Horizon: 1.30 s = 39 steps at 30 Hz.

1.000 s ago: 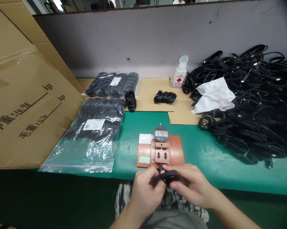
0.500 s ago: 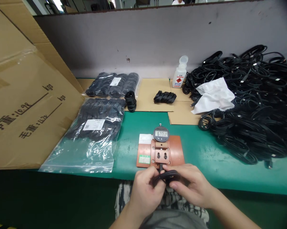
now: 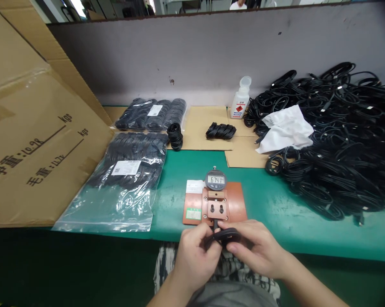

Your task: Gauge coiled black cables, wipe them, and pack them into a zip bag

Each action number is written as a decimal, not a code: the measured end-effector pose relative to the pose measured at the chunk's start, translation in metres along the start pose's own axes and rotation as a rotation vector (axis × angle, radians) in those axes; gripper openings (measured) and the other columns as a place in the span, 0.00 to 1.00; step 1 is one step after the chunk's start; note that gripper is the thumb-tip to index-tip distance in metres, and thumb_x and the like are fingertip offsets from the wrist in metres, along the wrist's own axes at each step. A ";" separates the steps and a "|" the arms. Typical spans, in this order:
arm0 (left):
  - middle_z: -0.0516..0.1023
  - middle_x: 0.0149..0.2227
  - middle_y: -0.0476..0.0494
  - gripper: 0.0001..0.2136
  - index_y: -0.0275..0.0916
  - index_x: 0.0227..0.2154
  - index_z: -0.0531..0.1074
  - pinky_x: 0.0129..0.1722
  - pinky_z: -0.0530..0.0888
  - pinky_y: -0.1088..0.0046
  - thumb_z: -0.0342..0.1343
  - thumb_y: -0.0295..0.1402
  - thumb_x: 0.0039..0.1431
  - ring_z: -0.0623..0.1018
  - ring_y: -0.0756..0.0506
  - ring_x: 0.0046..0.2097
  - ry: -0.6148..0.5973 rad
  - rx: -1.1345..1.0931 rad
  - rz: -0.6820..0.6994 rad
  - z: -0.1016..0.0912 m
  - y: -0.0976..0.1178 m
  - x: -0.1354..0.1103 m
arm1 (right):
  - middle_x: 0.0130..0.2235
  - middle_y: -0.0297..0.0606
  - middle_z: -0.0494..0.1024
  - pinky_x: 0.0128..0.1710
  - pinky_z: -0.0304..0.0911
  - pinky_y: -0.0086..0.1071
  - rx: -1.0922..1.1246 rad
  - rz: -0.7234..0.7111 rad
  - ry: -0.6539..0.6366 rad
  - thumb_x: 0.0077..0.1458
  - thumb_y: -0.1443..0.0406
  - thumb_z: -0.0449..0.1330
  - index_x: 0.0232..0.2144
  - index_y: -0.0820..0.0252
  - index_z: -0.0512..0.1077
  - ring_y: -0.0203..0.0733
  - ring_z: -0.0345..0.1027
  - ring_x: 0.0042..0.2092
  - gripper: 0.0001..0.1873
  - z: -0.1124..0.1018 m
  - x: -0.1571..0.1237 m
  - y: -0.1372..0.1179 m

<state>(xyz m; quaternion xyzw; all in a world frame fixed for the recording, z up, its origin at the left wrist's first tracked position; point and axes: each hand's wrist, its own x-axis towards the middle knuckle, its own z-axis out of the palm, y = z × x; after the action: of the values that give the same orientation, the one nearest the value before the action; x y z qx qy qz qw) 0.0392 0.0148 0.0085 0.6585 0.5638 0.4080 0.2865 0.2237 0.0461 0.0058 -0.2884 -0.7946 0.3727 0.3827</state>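
Digits on the round gauge point(image 3: 216, 180) have dropped since the first frame, from 6793 to 6741, while both hands hold nearly the same pose and the whole view has shifted only slightly. I judge that the pressure or seating of the plug at the fixture is changing very finely rather than the part being moved away.

Left hand point(image 3: 199, 249) is closed, thumb and forefinger pinching the black cable point(image 3: 229, 234) near its plug point(image 3: 216, 224). Right hand point(image 3: 259, 245) is closed around the coil's right side, its forefinger reaching to the plug and its thumb under the coil. So the cable lies within the grip of both hands, its plug pointing forward at the near edge of the fixture point(image 3: 217, 209); whether the tip has gone in is hidden.

Beyond, the gauge stands on the fixture's far side, over a reddish-brown plate point(image 3: 239, 198) on the green worktop point(image 3: 259, 187). Bagged coils point(image 3: 135, 149) lie to the left, a loose cable pile point(image 3: 336, 166) to the right.
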 end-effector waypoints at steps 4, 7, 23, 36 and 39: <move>0.59 0.15 0.58 0.12 0.42 0.18 0.56 0.18 0.59 0.81 0.51 0.24 0.51 0.63 0.54 0.17 0.005 0.010 0.008 -0.001 0.000 0.001 | 0.24 0.37 0.80 0.29 0.73 0.29 0.017 0.004 0.002 0.65 0.62 0.58 0.52 0.62 0.74 0.46 0.80 0.32 0.16 0.001 0.000 0.001; 0.58 0.15 0.58 0.12 0.42 0.18 0.55 0.17 0.57 0.80 0.51 0.24 0.51 0.62 0.54 0.17 0.017 0.025 0.025 -0.001 0.000 -0.002 | 0.25 0.37 0.80 0.25 0.69 0.28 0.022 -0.011 0.007 0.64 0.64 0.59 0.52 0.61 0.73 0.41 0.76 0.26 0.15 0.003 -0.001 0.002; 0.79 0.29 0.45 0.07 0.36 0.34 0.77 0.33 0.72 0.76 0.55 0.28 0.64 0.78 0.47 0.31 -0.249 -0.284 0.018 0.004 -0.008 -0.026 | 0.22 0.26 0.67 0.25 0.59 0.25 0.339 0.202 0.033 0.52 0.68 0.69 0.41 0.56 0.76 0.32 0.61 0.23 0.13 -0.006 -0.012 0.004; 0.79 0.47 0.35 0.09 0.37 0.45 0.78 0.49 0.77 0.68 0.57 0.30 0.66 0.80 0.40 0.48 -0.262 -0.699 -0.167 0.008 0.005 -0.027 | 0.22 0.29 0.70 0.23 0.57 0.25 0.462 0.285 0.023 0.52 0.63 0.71 0.37 0.61 0.78 0.32 0.60 0.22 0.11 -0.007 -0.011 0.009; 0.78 0.50 0.36 0.11 0.39 0.49 0.78 0.52 0.76 0.67 0.56 0.30 0.66 0.79 0.40 0.52 -0.283 -0.703 -0.203 0.008 0.009 -0.027 | 0.24 0.34 0.76 0.24 0.62 0.25 0.500 0.310 0.041 0.54 0.64 0.69 0.37 0.61 0.77 0.34 0.67 0.23 0.09 -0.007 -0.010 0.008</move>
<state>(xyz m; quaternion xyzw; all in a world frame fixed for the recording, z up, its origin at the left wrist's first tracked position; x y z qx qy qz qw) 0.0502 -0.0124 0.0065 0.5108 0.4067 0.4509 0.6086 0.2363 0.0456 -0.0013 -0.3105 -0.6167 0.6052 0.3962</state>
